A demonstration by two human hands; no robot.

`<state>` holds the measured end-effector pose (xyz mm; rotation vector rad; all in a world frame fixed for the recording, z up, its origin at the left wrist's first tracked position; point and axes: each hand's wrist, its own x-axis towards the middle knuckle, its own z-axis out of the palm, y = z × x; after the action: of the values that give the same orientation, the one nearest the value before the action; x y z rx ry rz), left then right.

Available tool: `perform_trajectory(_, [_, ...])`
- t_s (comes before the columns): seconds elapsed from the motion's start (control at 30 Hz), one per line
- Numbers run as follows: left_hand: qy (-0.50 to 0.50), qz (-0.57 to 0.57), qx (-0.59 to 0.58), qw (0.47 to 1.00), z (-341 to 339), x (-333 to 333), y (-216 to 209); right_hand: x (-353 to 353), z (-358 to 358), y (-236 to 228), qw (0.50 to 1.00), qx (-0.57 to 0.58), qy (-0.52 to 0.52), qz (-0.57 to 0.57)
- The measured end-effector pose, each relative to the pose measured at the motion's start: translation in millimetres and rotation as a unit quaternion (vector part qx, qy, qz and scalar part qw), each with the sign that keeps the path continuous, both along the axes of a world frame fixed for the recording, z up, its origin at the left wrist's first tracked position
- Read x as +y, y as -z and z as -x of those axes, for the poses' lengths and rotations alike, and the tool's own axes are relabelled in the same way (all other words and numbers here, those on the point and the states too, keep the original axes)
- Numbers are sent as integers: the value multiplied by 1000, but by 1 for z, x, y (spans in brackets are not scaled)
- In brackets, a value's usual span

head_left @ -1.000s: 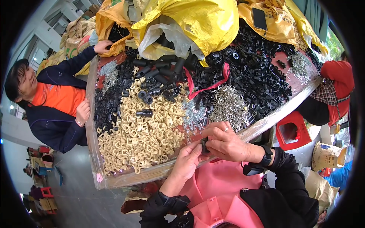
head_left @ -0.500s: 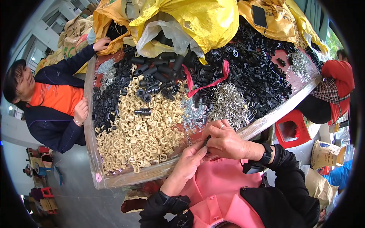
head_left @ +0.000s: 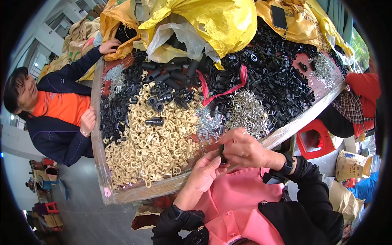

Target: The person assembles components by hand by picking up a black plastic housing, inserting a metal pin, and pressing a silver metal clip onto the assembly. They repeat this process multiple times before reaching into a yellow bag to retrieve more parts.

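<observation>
Over the table's near edge, my left hand (head_left: 205, 170) pinches a small black plastic part (head_left: 221, 153) between thumb and fingers. My right hand (head_left: 244, 150) is closed right beside it, fingers curled against the part's right side. Whatever else the right fingertips grip is hidden behind the knuckles. Left of my hands spreads a big heap of cream plastic loops (head_left: 151, 151). Just beyond them lie a small pile of tiny silvery pieces (head_left: 208, 120) and a pile of bent metal rings (head_left: 247, 114).
Black plastic parts (head_left: 277, 73) cover much of the wood-edged table (head_left: 151, 192). Yellow sacks (head_left: 216, 24) stand at the back, with a phone (head_left: 279, 17) on one. A person in orange (head_left: 61, 108) is at the left; another in red (head_left: 365, 92) sits right, near a red stool (head_left: 314, 141).
My right hand has shifted and its fingers have lifted slightly, so the black part now shows upright between my hands. The left hand has barely moved.
</observation>
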<state>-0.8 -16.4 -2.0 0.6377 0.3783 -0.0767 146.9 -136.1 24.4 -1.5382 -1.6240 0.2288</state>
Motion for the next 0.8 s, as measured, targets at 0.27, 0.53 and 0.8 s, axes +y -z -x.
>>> perform_trajectory(0.27, [4,77,-7,997,1,5,1,-23,-45,9,905,-322,242,134])
perform_trajectory(0.53, [-7,53,12,998,-2,3,3,-22,-57,30,894,-346,245,143])
perform_trajectory(0.8, [-15,47,11,999,-7,1,3,-20,-58,22,900,-332,270,76])
